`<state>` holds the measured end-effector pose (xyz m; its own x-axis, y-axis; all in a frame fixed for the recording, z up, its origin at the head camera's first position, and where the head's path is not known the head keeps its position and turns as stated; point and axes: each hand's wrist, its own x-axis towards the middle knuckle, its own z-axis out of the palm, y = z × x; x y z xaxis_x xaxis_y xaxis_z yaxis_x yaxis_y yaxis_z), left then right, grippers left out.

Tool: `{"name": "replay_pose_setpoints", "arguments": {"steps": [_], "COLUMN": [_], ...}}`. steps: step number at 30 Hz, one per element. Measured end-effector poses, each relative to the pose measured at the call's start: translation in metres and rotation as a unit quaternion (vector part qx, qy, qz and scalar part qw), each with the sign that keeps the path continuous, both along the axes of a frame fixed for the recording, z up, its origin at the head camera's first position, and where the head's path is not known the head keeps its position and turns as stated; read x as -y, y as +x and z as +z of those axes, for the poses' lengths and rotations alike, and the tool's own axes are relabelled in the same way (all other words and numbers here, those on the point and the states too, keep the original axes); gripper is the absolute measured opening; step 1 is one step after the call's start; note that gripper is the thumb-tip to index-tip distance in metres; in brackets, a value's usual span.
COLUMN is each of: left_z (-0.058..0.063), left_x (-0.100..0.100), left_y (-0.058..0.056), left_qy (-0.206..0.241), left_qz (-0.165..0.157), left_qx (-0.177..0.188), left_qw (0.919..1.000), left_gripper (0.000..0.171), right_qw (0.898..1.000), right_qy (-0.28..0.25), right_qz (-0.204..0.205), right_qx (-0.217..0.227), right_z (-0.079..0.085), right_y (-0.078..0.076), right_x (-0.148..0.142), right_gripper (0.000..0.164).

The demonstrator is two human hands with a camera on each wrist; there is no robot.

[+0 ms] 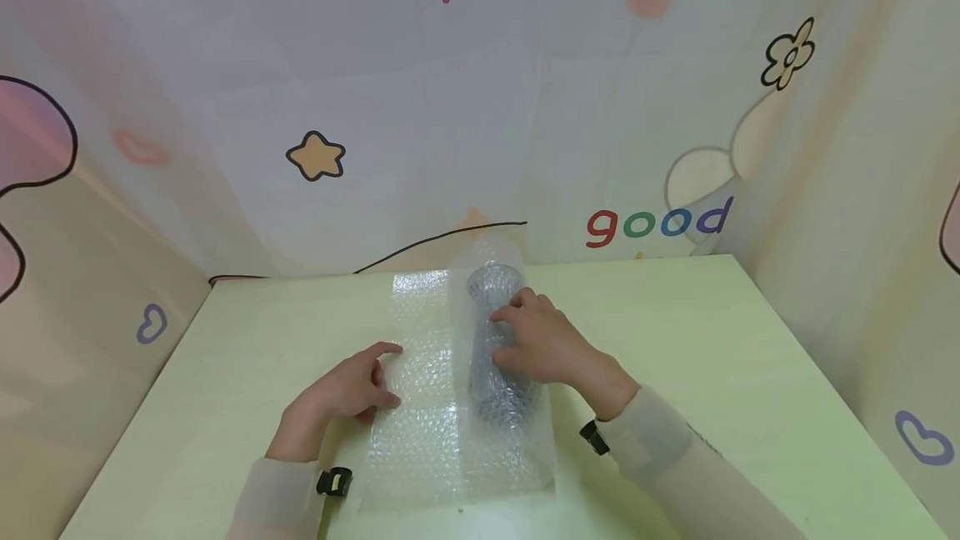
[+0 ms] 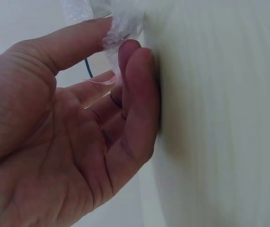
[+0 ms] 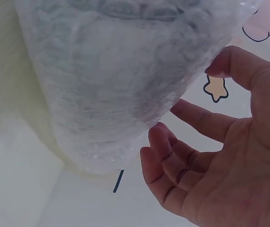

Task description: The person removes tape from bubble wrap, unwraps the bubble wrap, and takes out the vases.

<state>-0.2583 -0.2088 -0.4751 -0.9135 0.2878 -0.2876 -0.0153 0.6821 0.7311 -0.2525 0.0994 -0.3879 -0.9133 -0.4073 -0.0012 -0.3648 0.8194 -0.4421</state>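
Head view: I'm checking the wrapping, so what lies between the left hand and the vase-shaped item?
In the head view, a flat stretch of clear bubble wrap lies between the left hand and the vase-shaped item.

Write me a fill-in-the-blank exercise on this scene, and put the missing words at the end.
1. In the head view, the left hand touches the ____ edge of the bubble wrap.
2. The right hand touches bubble wrap that covers an object coloured ____.
3. The colourful lettering on the backdrop spells the word ____.
4. The black-outlined orange drawing on the backdrop is a five-pointed ____.

Missing words: left; grey; good; star.
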Motion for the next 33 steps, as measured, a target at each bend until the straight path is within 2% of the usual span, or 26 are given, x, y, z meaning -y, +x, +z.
{"name": "replay_pose_setpoints", "arguments": {"steps": [5,12,20,23,26,29,33], "left_z": [0.000,-0.001,-0.001,-0.001,-0.001,-0.001,-0.002], "left_x": [0.000,0.001,0.000,0.000,-0.001,-0.001,-0.001], "left_y": [0.000,-0.001,-0.001,-0.001,0.000,0.000,0.000], "left_qy": [0.001,0.008,0.007,0.006,0.005,0.004,0.000], "left_qz": [0.000,-0.001,0.003,0.006,0.009,0.010,0.012], "left_qx": [0.000,0.001,0.003,0.004,0.005,0.006,0.006], "left_qw": [1.0000,1.0000,1.0000,1.0000,0.9999,0.9999,0.9999], "left_gripper": [0.076,0.077,0.077,0.077,0.076,0.076,0.077], "right_qw": [1.000,0.999,0.998,0.997,0.994,0.993,0.991], "right_qy": [0.000,0.041,0.055,0.070,0.087,0.093,0.094], "right_qz": [0.011,0.013,-0.021,-0.039,-0.056,-0.075,-0.093], "right_qx": [0.007,0.005,0.018,0.019,0.017,0.021,0.024], "right_z": [0.004,0.006,0.005,0.004,0.002,0.002,0.002], "right_y": [-0.002,-0.003,-0.002,-0.002,0.000,0.003,0.006], "right_x": [0.005,0.011,0.018,0.022,0.027,0.033,0.039], "right_gripper": [0.040,0.037,0.039,0.046,0.061,0.074,0.084]}}
